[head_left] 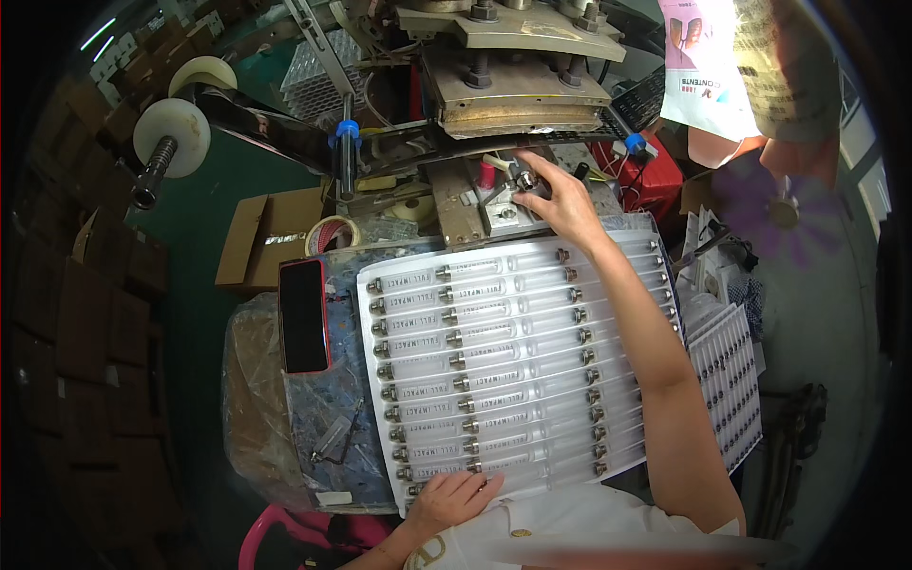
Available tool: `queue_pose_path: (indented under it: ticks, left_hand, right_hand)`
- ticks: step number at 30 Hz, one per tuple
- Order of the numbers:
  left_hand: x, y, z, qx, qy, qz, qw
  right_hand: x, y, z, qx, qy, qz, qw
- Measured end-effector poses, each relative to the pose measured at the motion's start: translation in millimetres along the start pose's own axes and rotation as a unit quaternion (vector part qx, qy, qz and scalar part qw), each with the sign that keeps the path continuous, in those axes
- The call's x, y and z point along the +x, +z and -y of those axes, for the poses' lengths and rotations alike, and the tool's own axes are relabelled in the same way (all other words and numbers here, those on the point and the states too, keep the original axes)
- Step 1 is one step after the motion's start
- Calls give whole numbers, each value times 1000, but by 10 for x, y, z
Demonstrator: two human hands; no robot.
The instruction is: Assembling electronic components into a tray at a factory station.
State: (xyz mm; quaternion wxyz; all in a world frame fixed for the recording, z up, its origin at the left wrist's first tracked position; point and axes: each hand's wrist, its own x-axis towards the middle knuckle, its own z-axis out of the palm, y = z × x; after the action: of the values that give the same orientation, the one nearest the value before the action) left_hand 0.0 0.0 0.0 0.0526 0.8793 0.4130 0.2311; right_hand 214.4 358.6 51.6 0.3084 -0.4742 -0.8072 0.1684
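Head view: a white tray (532, 285) of clear tubes with metal caps lies flat across the lap at centre, rows within reach of both hands. Left hand (454, 496), at 6 o'clock, rests fingers loosely spread on the tray's near edge, apparently steadying it. Right hand (560, 201), at 12 o'clock, reaches to the press fixture (503, 204), fingertips pinched narrowly on a small metal cap (524, 179). A red phone (304, 315) lies at 9 o'clock.

Tray (532, 285) — glossy white plastic; press plate (518, 95) — dull, worn metal.
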Motion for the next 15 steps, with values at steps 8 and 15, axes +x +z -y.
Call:
queue_pose_path:
  ticks: [8,15]
  left_hand:
    - [75,-94,-42,-12,11,-2,1000]
    - [130,-148,-188,-50,-68,3,996]
  right_hand:
    - [-576,-270,-94,-35,-47,-79,995]
    - [-737,-153,-87,-181,-145,47,972]
